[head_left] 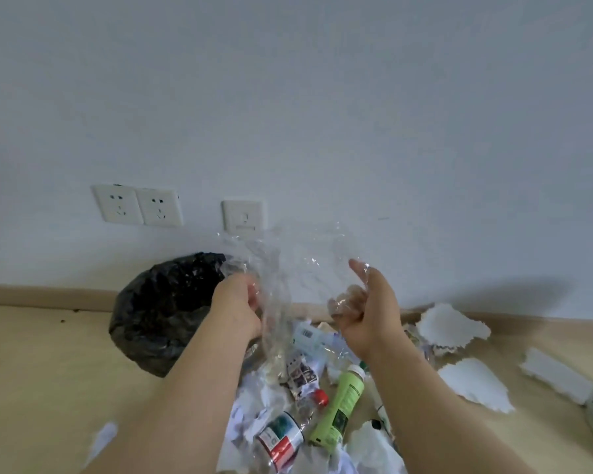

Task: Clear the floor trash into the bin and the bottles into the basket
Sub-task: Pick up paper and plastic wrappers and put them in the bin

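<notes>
Clear plastic wrap (285, 265) is up in the air between both hands, right next to the black-bagged bin (161, 313). Left hand (235, 304) and right hand (368, 314) each grip an edge, curled tight round it. Looks feather-light, floppy and slippery, so bunching it tight probably beats pinching a corner

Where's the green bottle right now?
Head view, lower centre-right: the green bottle lies on the floor among paper scraps, just right of the red-capped clear bottle.
</notes>
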A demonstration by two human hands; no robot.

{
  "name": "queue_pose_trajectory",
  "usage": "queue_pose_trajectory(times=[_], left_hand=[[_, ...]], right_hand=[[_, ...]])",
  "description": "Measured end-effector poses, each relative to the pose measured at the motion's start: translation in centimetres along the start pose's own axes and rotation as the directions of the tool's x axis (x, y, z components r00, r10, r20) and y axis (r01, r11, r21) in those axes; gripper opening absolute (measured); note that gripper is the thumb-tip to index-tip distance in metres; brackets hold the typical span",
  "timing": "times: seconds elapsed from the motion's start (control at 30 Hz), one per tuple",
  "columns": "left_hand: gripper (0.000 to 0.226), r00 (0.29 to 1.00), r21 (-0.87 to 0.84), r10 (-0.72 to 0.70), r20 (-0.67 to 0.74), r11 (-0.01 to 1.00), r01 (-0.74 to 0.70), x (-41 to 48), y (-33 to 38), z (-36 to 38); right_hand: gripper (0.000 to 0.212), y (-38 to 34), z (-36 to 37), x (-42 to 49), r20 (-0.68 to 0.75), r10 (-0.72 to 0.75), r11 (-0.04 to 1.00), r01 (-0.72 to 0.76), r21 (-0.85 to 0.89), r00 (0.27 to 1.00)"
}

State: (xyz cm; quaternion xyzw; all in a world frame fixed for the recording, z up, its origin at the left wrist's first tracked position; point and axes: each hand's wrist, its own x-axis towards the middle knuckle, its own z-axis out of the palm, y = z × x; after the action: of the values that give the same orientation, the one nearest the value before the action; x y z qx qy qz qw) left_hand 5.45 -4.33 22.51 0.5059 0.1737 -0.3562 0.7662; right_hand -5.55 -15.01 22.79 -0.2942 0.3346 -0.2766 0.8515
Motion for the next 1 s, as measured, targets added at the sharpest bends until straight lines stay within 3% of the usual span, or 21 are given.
queue_pose_trajectory(times=[0.07, 0.17, 0.23, 0.33, 0.4, 0.43, 0.5, 0.57, 0.67, 0.73, 0.83, 0.9, 1.0], left_hand=[[0.015, 0.992, -0.009, 0.022, 0.123, 1.0, -0.021, -0.6, 0.9, 0.4], [0.055, 0.971, 0.031, 0.019, 0.238, 0.999, -0.027, -0.2, 1.8, 0.9], [0.056, 0.951, 0.078, 0.009, 0.31, 0.996, -0.035, 0.2, 1.5, 0.9], [0.054, 0.954, 0.137, -0.022, 0.3, 0.99, -0.02, 0.4, 1.0, 0.9], [0.082, 0.944, 0.128, -0.026, 0.329, 0.992, -0.017, 0.9, 0.9, 1.0], [0.095, 0.953, 0.131, 0.003, 0.304, 0.99, -0.045, 1.2, 0.9, 1.1], [0.095, 0.964, 0.168, 0.129, 0.234, 0.971, -0.171, 1.7, 0.5, 1.3], [0.082, 0.949, 0.139, 0.26, 0.179, 0.948, -0.286, 2.4, 0.2, 1.6], [0.064, 0.92, 0.008, 0.386, 0.066, 0.922, -0.387, 2.8, 0.0, 1.5], [0.049, 0.906, -0.139, 0.412, -0.099, 0.896, -0.423, 2.7, 0.0, 1.6], [0.048, 0.87, -0.3, 0.427, -0.245, 0.82, -0.487, 2.1, 0.0, 1.9], [0.061, 0.839, -0.278, 0.488, -0.24, 0.794, -0.541, 1.5, -0.2, 2.4], [0.078, 0.782, 0.051, 0.62, -0.056, 0.784, -0.618, 0.9, -1.1, 3.0]], right_hand=[[0.007, -0.2, 0.0, 0.9, 0.049, 0.056, 0.996, -0.053, -0.065, 0.997], [0.01, -0.2, -0.1, 1.9, 0.153, 0.088, 0.975, -0.053, -0.217, 0.984], [0.011, 0.2, -0.2, 2.1, 0.228, 0.081, 0.923, 0.013, -0.384, 0.97], [0.014, 1.2, -0.4, 2.4, 0.367, 0.114, 0.716, 0.179, -0.675, 0.923], [0.017, 1.7, -0.5, 2.4, 0.402, 0.189, 0.561, 0.238, -0.793, 0.896], [0.018, 1.9, -0.5, 2.4, 0.4, 0.214, 0.503, 0.25, -0.827, 0.891], [0.017, 2.0, -0.2, 2.3, 0.391, 0.198, 0.454, 0.269, -0.849, 0.899], [0.012, 2.0, 0.2, 2.4, 0.37, 0.091, 0.511, 0.275, -0.815, 0.925], [0.023, 1.6, 0.8, 2.5, 0.252, -0.023, 0.712, 0.193, -0.675, 0.968], [0.044, 1.4, 0.8, 2.4, 0.228, 0.064, 0.826, 0.077, -0.558, 0.972], [0.066, 1.4, 1.0, 1.5, 0.298, 0.219, 0.822, -0.011, -0.569, 0.929], [0.071, 1.6, 1.8, 1.1, 0.332, 0.254, 0.848, -0.043, -0.529, 0.909], [0.069, 1.2, 3.5, 1.4, 0.27, 0.167, 0.954, -0.086, -0.287, 0.948]])
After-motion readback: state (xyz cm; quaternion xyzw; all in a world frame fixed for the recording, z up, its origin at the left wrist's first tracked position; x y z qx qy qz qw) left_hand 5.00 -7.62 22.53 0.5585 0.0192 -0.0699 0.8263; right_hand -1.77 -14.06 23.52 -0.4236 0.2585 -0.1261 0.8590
